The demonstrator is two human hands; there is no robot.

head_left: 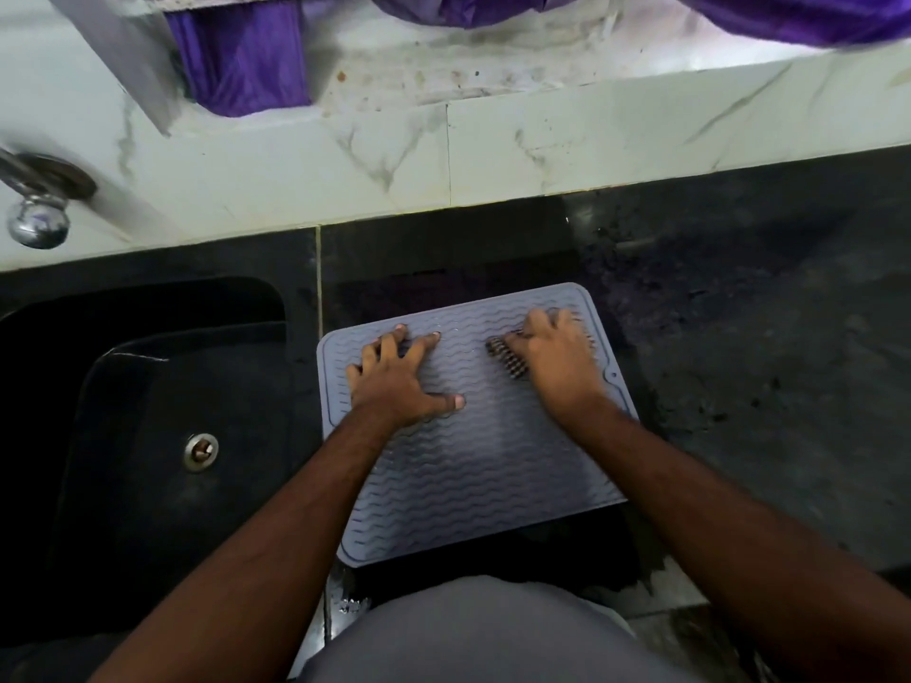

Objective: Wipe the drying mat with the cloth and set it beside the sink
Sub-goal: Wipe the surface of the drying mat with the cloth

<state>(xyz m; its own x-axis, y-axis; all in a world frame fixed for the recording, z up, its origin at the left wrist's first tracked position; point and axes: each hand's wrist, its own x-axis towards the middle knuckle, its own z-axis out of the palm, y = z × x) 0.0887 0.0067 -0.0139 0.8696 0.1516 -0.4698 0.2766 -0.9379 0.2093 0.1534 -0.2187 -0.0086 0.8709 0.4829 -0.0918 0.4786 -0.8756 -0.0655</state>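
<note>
1. The drying mat (pixel 473 465) is grey, rectangular and ribbed with a wavy pattern. It lies flat on the dark stone countertop (pixel 764 337), just beside the right edge of the black sink (pixel 148 411), slightly rotated relative to the counter edge.
2. The left hand (pixel 399 382) rests palm-down on the upper left part of the mat. Its fingers are straight and spread, pressing on the ribbed surface; it holds nothing.
3. The right hand (pixel 557 362) sits on the upper right part of the mat, partly blurred. It covers a small dark, textured cloth (pixel 508 359), which shows only at the left of the fingers. Whether the fingers curl round the cloth or press it flat cannot be told.
4. The cloth touches the mat surface between the two hands.
5. A metal drain fitting (pixel 201 452) sits in the sink floor.
6. A chrome tap (pixel 39 204) projects from the white marble-patterned wall tiles (pixel 493 155) above the sink.
7. Purple fabric (pixel 241 56) hangs on the ledge above the tiles.
</note>
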